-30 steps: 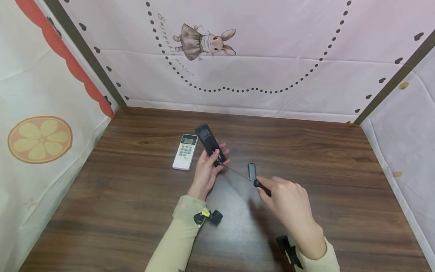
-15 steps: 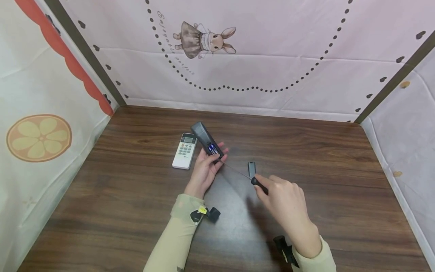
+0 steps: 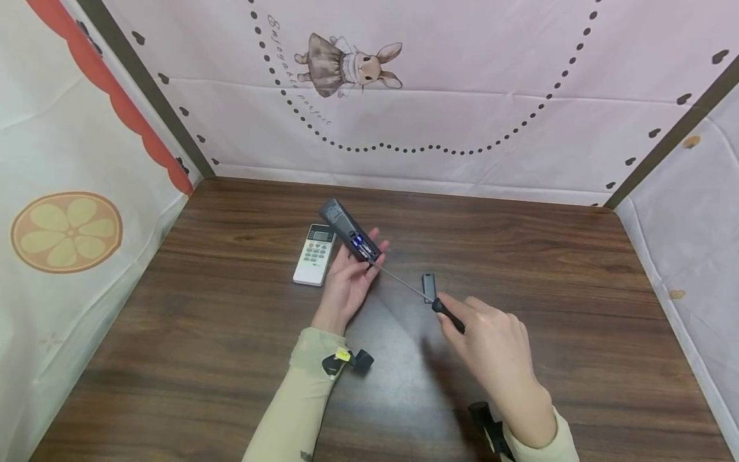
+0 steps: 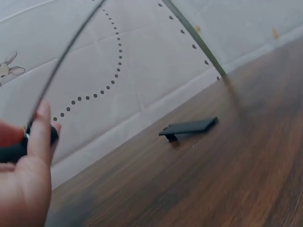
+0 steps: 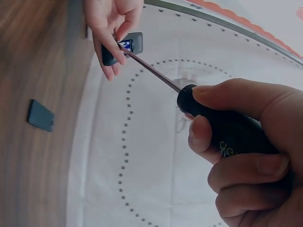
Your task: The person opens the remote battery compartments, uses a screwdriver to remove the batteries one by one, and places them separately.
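Observation:
My left hand (image 3: 342,289) grips a black remote control (image 3: 342,221) above the table, its back turned up. The battery bay lies bare, and blue-wrapped batteries (image 3: 362,246) show in it. In my right hand (image 3: 495,350) is a black-handled screwdriver (image 5: 232,127), fingers and thumb curled round the handle. Its long metal shaft reaches the lower end of the battery bay; whether the tip touches a battery is too small to tell. The dark battery cover (image 3: 428,287) lies on the table near the screwdriver's handle, and appears in the left wrist view (image 4: 189,126) too.
A white remote control (image 3: 314,256) with a small screen and several buttons lies on the wooden table (image 3: 202,321), left of the black remote. Printed cloth walls (image 3: 462,58) enclose the table at the back and both sides.
The black remote has tilted and shifted slightly up and left, so the battery bay now faces the head camera. My left thumb has slid off the batteries. The screwdriver has kept its tip by the remote.

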### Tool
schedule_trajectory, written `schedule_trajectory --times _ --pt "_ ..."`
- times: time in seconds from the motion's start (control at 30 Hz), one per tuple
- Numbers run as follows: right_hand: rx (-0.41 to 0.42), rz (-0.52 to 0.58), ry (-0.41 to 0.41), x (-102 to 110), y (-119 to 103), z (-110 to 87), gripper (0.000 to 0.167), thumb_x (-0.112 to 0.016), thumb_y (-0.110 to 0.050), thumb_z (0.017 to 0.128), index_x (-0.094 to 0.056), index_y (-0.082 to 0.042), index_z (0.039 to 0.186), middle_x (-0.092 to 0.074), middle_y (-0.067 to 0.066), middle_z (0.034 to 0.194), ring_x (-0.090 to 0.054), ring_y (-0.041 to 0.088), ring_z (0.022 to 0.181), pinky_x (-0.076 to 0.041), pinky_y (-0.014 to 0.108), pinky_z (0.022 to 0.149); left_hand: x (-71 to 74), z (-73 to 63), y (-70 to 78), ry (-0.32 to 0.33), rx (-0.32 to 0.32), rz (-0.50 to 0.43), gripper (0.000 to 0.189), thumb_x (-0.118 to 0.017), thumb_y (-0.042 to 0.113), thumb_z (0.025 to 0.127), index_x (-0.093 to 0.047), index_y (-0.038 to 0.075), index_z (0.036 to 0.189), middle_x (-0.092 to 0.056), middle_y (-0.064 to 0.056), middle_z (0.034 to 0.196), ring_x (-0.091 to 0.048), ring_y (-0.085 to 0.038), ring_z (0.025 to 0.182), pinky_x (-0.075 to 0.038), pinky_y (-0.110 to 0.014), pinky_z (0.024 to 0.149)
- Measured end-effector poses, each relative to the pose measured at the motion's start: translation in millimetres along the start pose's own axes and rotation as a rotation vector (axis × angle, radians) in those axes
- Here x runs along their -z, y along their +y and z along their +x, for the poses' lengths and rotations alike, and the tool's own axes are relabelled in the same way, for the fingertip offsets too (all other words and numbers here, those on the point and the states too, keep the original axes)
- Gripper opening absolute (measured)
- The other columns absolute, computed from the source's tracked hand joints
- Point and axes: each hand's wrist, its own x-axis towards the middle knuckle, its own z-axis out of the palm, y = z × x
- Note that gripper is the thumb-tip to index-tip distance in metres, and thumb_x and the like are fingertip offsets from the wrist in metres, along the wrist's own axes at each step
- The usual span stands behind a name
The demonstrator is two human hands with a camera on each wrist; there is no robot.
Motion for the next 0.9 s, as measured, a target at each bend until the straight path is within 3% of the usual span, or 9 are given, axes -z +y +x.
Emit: schedule_trajectory --times 0.13,0.3,0.53,0.73,0.9 --pt "0.023 0.006 0.049 6 -2 -0.5 0.027 -0.071 -0.025 0.072 -0.070 -0.022 0.099 -0.041 -0.011 0.054 -0.008 -0.002 0.040 -0.013 0.018 0.031 -6.0 -1.6 1.1 -0.053 -0.032 0.013 0.083 -0.020 -0.025 0.079 -0.021 0.031 0.141 -0.019 -0.017 0.145 -0.025 -0.039 0.127 -0.035 -0.034 0.098" --pt "0.058 0.024 0.111 10 -4 2.1 0.026 -0.073 -0.023 0.069 -0.071 -0.020 0.095 -0.041 -0.011 0.053 -0.004 -0.006 0.044 -0.012 0.017 0.032 -11.5 -1.2 2.5 -0.036 -0.053 0.034 0.082 -0.021 -0.025 0.079 -0.019 0.030 0.141 -0.021 -0.019 0.142 -0.026 -0.038 0.127 -0.034 -0.033 0.099" --pt "0.055 0.022 0.086 4 0 2.1 0.027 -0.073 -0.024 0.070 -0.071 -0.020 0.097 -0.042 -0.010 0.053 -0.005 -0.004 0.042 -0.012 0.016 0.032 -11.4 -0.8 0.4 0.017 -0.035 0.038 0.080 -0.024 -0.023 0.082 -0.019 0.032 0.139 -0.017 -0.023 0.138 -0.030 -0.037 0.125 -0.032 -0.036 0.100" --pt "0.052 -0.013 0.044 3 2 0.3 0.030 -0.073 -0.024 0.070 -0.070 -0.021 0.100 -0.042 -0.010 0.054 -0.010 0.001 0.037 -0.011 0.017 0.031 -9.5 0.6 -5.1 0.010 -0.029 0.117 0.086 -0.025 -0.026 0.078 -0.018 0.034 0.139 -0.009 -0.027 0.139 -0.032 -0.038 0.124 -0.030 -0.040 0.101" --pt "0.048 -0.009 0.035 0 0 1.6 0.029 -0.072 -0.024 0.072 -0.070 -0.021 0.100 -0.043 -0.009 0.055 -0.013 0.003 0.036 -0.012 0.018 0.031 -8.8 0.2 -7.2 0.041 -0.041 0.158 0.084 -0.028 -0.026 0.078 -0.019 0.031 0.139 -0.022 -0.024 0.135 -0.037 -0.037 0.120 -0.033 -0.042 0.099"
